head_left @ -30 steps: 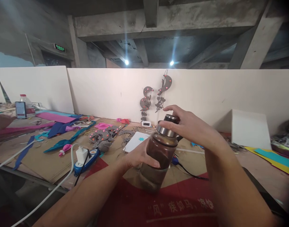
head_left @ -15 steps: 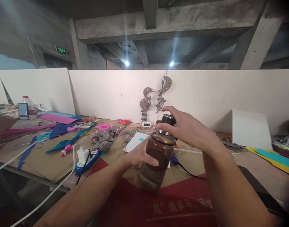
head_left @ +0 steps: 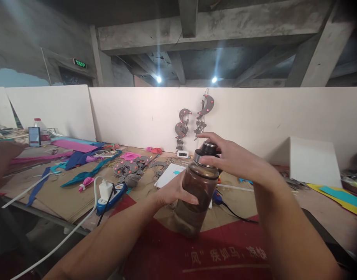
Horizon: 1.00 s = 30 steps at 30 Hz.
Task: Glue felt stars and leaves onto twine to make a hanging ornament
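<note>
A large brownish see-through water bottle (head_left: 199,190) tilts slightly to the right over the red printed sheet on the table. Its body is gripped by my left hand (head_left: 178,190), thumb across the front and the other fingers hidden behind. Around the black and silver lid (head_left: 202,155) curls my right hand (head_left: 225,153), thumb in front and index finger reaching over the top. The lid sits on the bottle's neck. Some liquid shows in the lower part of the bottle.
A blue power strip (head_left: 111,198) with a white plug and cable lies at left. Grey yarn pieces (head_left: 130,169), felt strips (head_left: 76,146) and a white clock (head_left: 182,154) are behind. Another person's hand (head_left: 9,155) is at the left edge. Moon-shaped hangings (head_left: 207,105) hang on the white board.
The view has shifted slightly, so the scene sits a little further right. Both hands keep their hold on the bottle and its lid; the right hand's grip looks nearly the same.
</note>
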Available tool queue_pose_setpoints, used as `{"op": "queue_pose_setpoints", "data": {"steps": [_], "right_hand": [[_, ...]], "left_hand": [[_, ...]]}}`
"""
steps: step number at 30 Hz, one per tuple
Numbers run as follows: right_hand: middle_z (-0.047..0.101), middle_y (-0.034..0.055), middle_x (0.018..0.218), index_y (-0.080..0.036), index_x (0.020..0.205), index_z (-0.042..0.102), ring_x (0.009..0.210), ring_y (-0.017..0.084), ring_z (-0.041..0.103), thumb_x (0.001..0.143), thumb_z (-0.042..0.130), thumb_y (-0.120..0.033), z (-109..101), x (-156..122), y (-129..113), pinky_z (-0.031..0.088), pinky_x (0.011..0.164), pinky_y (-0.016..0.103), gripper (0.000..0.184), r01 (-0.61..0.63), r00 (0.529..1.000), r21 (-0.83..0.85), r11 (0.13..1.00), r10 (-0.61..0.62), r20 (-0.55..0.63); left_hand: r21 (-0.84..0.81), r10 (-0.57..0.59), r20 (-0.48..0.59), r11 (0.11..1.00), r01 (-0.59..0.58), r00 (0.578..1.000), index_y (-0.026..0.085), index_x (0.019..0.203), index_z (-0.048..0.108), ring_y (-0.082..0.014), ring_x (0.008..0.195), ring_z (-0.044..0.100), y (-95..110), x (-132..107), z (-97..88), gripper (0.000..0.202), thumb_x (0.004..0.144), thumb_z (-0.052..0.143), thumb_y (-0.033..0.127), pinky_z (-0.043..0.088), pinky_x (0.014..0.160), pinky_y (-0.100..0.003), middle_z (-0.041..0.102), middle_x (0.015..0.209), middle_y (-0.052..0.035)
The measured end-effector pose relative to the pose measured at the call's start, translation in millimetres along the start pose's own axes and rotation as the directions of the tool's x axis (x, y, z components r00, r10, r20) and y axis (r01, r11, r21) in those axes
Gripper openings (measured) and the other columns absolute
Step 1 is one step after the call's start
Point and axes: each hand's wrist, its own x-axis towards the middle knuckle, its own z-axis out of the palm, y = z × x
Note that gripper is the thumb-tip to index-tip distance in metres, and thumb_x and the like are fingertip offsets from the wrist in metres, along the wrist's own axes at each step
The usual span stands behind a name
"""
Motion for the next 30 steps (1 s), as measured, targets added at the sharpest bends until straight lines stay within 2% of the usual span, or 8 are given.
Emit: {"op": "queue_pose_setpoints", "data": {"steps": [4,8,11,13,18,23,26,30], "right_hand": [[0.062,0.0044,0.123,-0.032,0.139,0.042,0.106,0.025,0.061,0.072,0.065,-0.043,-13.5,-4.5,7.9,0.050,0.087,0.037,0.071,0.088,0.977,0.212,0.973,-0.126,0.171],[0.067,0.0058,0.109,-0.028,0.125,0.055,0.095,0.026,0.063,0.069,0.066,-0.052,-4.2,-1.0,4.2,0.051,0.080,0.038,0.062,-0.023,1.000,0.030,0.999,0.023,0.012],[0.068,0.0088,0.103,-0.025,0.120,0.057,0.088,0.027,0.063,0.071,0.060,-0.062,7.6,3.7,-0.2,0.050,0.073,0.040,0.060,-0.138,0.985,-0.076,0.988,0.128,-0.117],[0.066,0.0088,0.109,-0.027,0.125,0.053,0.090,0.027,0.063,0.073,0.059,-0.061,7.2,4.3,1.3,0.050,0.074,0.039,0.063,-0.100,0.992,-0.024,0.995,0.097,-0.085],[0.061,0.0046,0.125,-0.031,0.138,0.042,0.105,0.024,0.060,0.073,0.066,-0.047,-11.4,-1.7,12.1,0.049,0.086,0.036,0.071,0.095,0.979,0.217,0.972,-0.131,0.158],[0.066,0.0040,0.110,-0.028,0.116,0.059,0.093,0.023,0.062,0.071,0.065,-0.054,-2.8,1.4,5.7,0.049,0.080,0.036,0.053,-0.003,1.000,0.058,0.998,0.001,0.027],[0.068,0.0060,0.103,-0.026,0.111,0.061,0.086,0.024,0.062,0.070,0.061,-0.059,4.2,5.0,2.2,0.049,0.073,0.036,0.053,-0.076,0.996,-0.014,0.997,0.075,-0.049],[0.066,0.0046,0.112,-0.029,0.125,0.055,0.093,0.024,0.062,0.067,0.066,-0.052,-3.2,2.8,7.3,0.049,0.078,0.036,0.064,0.020,0.998,0.070,0.997,-0.024,0.057]], "left_hand": [[-0.053,-0.021,0.057,0.998,0.024,0.998,0.018,0.129,0.050,-0.0318,0.112,0.056,3.9,0.7,4.4,0.081,0.056,0.084,0.026,0.041,0.098,-0.047,0.060,0.121,-0.0147],[-0.039,-0.007,0.024,0.999,0.008,1.000,0.018,0.129,0.050,-0.0316,0.112,0.056,4.2,1.0,5.1,0.081,0.055,0.084,0.024,0.041,0.098,-0.047,0.061,0.121,-0.0137],[-0.007,0.004,-0.011,1.000,-0.004,1.000,0.017,0.123,0.056,-0.0326,0.112,0.055,3.6,0.9,3.4,0.074,0.055,0.084,0.025,0.040,0.098,-0.048,0.061,0.119,-0.0132],[-0.013,0.015,-0.012,1.000,-0.015,1.000,0.017,0.123,0.056,-0.0329,0.114,0.054,4.1,0.7,3.3,0.073,0.056,0.084,0.026,0.040,0.099,-0.048,0.061,0.121,-0.0135],[-0.041,-0.009,0.054,0.999,0.011,0.999,0.018,0.127,0.052,-0.0323,0.110,0.058,5.2,0.8,4.5,0.080,0.055,0.084,0.027,0.043,0.095,-0.047,0.062,0.119,-0.0145],[-0.022,0.005,0.012,1.000,-0.005,1.000,0.016,0.126,0.053,-0.0335,0.113,0.055,4.0,1.8,4.8,0.079,0.055,0.084,0.029,0.041,0.098,-0.048,0.061,0.120,-0.0146],[0.002,0.022,-0.008,1.000,-0.022,1.000,0.017,0.126,0.054,-0.0341,0.117,0.053,5.4,2.1,6.0,0.078,0.055,0.084,0.028,0.038,0.101,-0.048,0.060,0.124,-0.0145],[-0.012,0.004,0.014,1.000,-0.004,1.000,0.018,0.130,0.051,-0.0341,0.116,0.055,7.2,1.7,5.8,0.081,0.056,0.083,0.027,0.040,0.099,-0.049,0.060,0.124,-0.0149]]}}
